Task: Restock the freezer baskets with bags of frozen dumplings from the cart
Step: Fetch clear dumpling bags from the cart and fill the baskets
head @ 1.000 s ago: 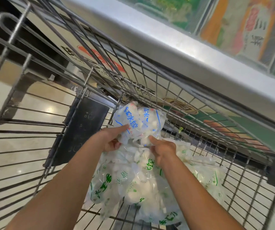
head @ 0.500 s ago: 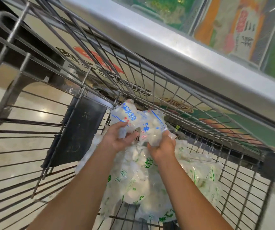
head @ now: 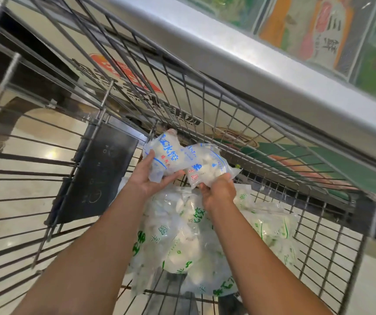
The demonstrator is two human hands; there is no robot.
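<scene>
Glossy clear plastic bags [head: 183, 158], grey wire cart [head: 46, 142].

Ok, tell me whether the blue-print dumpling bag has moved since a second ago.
Yes. The blue-print bag, held by the left hand and right hand, has come up off the green-print bags, rising against the cart's wire wall.

1. Wire cart [head: 207, 103], grey metal grid walls and floor, tilted across the view.
2. Lying directly on the cart floor: a heap of clear green-printed dumpling bags [head: 182, 242], filling the near right part.
3. Below the cart, glossy pale floor tiles [head: 23, 201].
</scene>
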